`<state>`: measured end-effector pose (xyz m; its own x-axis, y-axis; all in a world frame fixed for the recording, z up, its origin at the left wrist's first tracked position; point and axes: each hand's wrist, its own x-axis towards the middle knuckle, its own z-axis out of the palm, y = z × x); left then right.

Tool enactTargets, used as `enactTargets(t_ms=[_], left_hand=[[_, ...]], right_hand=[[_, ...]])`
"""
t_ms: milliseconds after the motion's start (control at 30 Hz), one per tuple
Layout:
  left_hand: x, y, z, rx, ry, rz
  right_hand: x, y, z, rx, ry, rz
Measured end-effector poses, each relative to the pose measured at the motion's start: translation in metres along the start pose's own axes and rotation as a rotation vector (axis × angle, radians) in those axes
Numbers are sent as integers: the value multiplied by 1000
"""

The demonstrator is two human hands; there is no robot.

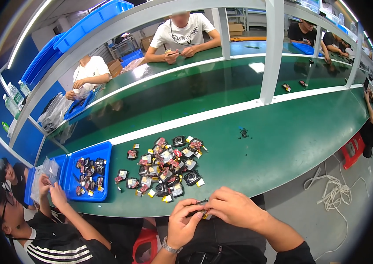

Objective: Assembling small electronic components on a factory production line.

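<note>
My left hand [181, 223], with a metal-banded wristwatch on the wrist, is closed around a small black watch case [202, 203] just off the table's near edge. Fingers of my right hand [232, 207] pinch the same case from the other side. Much of the case is hidden by my fingers; a bit of yellow shows beneath it. Just beyond my hands a loose pile of similar black watch cases [165, 165] is spread over the green table [283, 136]. Many have silvery battery cells, yellow tabs and red-printed parts showing.
Left of the pile stands a blue tray [108, 169] with more watch parts. A co-worker beside me handles a clear plastic bag [51, 170]. Small black pieces [243, 133] lie farther right. A white post [272, 53] rises from the table's divider; a white cable [334, 193] lies coiled on the floor.
</note>
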<state>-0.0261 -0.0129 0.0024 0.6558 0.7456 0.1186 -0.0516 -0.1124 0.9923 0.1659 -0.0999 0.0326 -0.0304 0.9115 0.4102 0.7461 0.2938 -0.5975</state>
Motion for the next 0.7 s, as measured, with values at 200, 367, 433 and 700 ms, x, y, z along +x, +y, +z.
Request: enactTargets(t_ms=[200,367,433,700], left_hand=[[-3,1,0,-52,12,-48],[-4,2,-2,-23,14,-20],[-4,1,-3,-30,14,-17],[-5,-1,-6,-44,21,-43]], right_hand=[[0,-1,4,-6,-2,-11],[3,-7,3,-19,-27,-11],[3,-7,4,-25,-24,-13],[2,-4,9,-66,-35,-39]])
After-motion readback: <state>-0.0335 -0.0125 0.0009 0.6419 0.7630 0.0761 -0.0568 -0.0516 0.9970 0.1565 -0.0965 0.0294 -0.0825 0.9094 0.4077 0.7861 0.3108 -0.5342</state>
